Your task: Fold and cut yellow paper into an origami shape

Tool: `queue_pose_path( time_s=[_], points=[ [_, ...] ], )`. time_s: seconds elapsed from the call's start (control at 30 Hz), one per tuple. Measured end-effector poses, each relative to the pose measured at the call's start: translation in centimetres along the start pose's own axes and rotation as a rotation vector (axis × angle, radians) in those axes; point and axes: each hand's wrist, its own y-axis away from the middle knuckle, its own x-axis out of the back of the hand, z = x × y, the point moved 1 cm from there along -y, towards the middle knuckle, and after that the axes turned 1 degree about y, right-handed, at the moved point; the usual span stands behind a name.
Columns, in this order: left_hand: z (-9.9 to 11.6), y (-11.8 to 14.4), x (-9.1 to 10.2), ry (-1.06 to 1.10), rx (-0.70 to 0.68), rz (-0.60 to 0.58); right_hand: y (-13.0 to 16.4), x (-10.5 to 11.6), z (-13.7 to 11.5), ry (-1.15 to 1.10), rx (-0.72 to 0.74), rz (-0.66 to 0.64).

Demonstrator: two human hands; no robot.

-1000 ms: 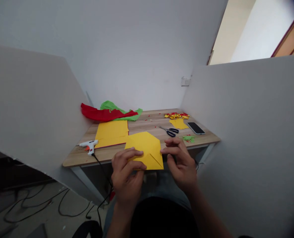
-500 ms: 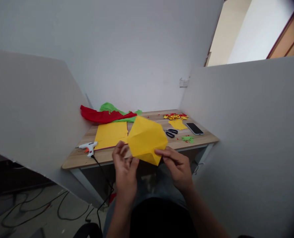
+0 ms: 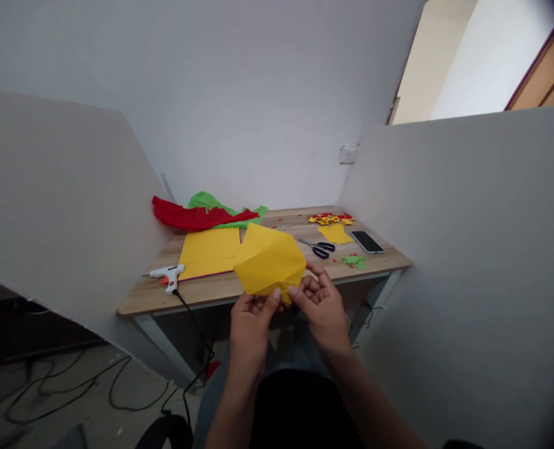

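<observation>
I hold a folded yellow paper [image 3: 268, 260] up in front of me, above the near edge of the wooden table [image 3: 221, 288]. My left hand [image 3: 252, 324] pinches its lower edge from below with thumb and fingers. My right hand [image 3: 320, 305] grips the lower right corner, right beside the left hand. The paper stands tilted, its creased face toward me, and hides part of the table behind it.
On the table lie flat yellow sheets [image 3: 210, 252], red paper [image 3: 193, 216] and green paper [image 3: 211, 202] at the back, a white glue gun [image 3: 168, 275] with its black cord hanging off the edge, scissors [image 3: 319, 248], a phone [image 3: 367, 242], and paper scraps [image 3: 332, 219]. White partitions stand on both sides.
The paper was lifted off the table edge and turned. Both hands have come together at its lower edge, and it now sits a little lower and more to the left than half a second ago.
</observation>
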Motion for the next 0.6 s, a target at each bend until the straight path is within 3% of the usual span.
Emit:
queue_pose_path(
  time_s=[0.1,0.27,0.47,0.6],
  points=[
    [0.03,0.15,-0.10,-0.109,0.002,0.012,-0.07,0.18,0.29,0.043,-0.045,-0.056],
    [0.19,0.09,-0.47,-0.060,-0.086,-0.002,0.15,0.28,0.38,0.044,-0.079,-0.073],
    [0.16,0.59,-0.37,-0.164,-0.196,0.147,0.55,-0.30,0.26,0.160,-0.175,-0.046],
    [0.60,0.90,-0.45,-0.230,-0.243,0.048,0.62,-0.33,0.48,0.103,-0.178,-0.100]
  ],
)
